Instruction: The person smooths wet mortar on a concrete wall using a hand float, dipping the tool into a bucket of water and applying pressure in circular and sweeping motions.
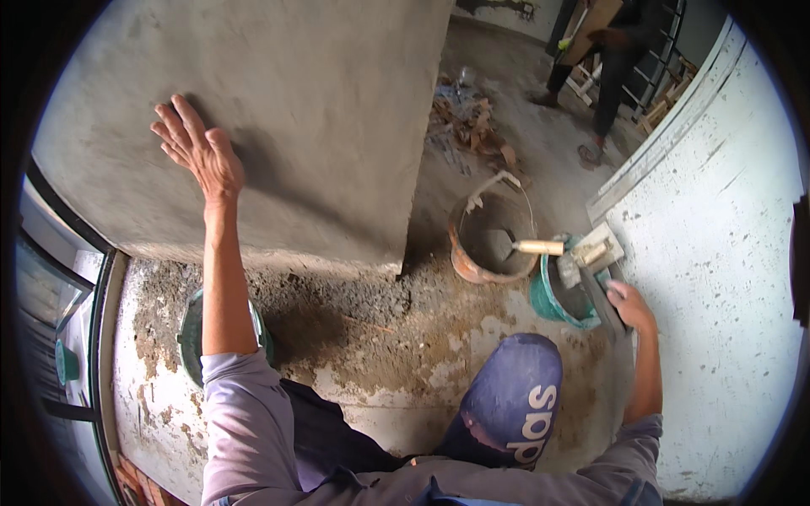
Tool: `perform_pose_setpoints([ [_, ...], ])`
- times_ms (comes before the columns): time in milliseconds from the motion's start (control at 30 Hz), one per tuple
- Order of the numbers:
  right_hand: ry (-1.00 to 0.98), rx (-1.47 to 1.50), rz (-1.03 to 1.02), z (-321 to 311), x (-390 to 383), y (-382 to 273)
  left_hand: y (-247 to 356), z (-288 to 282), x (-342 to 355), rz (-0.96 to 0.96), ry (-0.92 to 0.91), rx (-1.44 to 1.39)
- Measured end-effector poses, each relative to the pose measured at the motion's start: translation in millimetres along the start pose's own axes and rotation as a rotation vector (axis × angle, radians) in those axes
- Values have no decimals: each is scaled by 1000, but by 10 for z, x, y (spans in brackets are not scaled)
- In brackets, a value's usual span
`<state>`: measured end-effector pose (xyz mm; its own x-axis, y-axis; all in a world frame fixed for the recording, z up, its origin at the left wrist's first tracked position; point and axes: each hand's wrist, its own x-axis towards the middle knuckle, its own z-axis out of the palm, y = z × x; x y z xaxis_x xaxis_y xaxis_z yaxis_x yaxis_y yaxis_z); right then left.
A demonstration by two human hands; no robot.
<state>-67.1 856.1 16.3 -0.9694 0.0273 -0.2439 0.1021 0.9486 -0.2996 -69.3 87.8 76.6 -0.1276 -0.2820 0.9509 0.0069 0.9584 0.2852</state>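
My left hand (202, 156) is open, its fingers spread against or close to the grey plastered wall (329, 101). Low on the right, my right hand (633, 305) is closed on the edge of a long grey board (609, 302), partly hidden by the fingers. Just beyond it, a green bucket (544, 297) holds grey mortar. A plastering float (601, 247) with a pale handle rests across that bucket's far rim. Beside it, an orange-brown bucket (472, 270) contains more mortar and a trowel (540, 247) with a wooden handle.
Another green bucket (191, 325) stands under my left forearm. Mortar droppings (337, 295) lie along the wall's foot. A white, spattered panel (726, 278) rises at right, and a dark-framed window (93, 295) at left. Beyond, a person (603, 80) stands near a ladder (666, 55) and scraps (472, 126).
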Motion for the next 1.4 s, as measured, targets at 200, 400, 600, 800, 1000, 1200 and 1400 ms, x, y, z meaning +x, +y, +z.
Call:
perform_pose_setpoints([
  [200, -229, 711, -27, 523, 378, -1240, -41, -122, -28, 9, -64, 17],
  [400, -407, 980, -283, 1458, 1672, -1134, 234, 115, -167, 9, -29, 11],
  [600, -317, 1144, 223, 2002, 2143, -1486, 203, 156, -293, 56, 50, 54],
  [800, -303, 1203, 237, 2225, 2188, -1812, 48, 125, -237, 239, 100, 98],
  [1000, -473, 1324, 369, 2154, 2100, -1859, 66, 142, -260, 214, 98, 80],
  [1200, -319, 1583, 647, 2200, 1728, -956, 153, 163, -294, 134, 117, 54],
  [1400, -307, 1516, -369, 2017, 1311, -189, 43, 198, -356, 68, 95, 14],
])
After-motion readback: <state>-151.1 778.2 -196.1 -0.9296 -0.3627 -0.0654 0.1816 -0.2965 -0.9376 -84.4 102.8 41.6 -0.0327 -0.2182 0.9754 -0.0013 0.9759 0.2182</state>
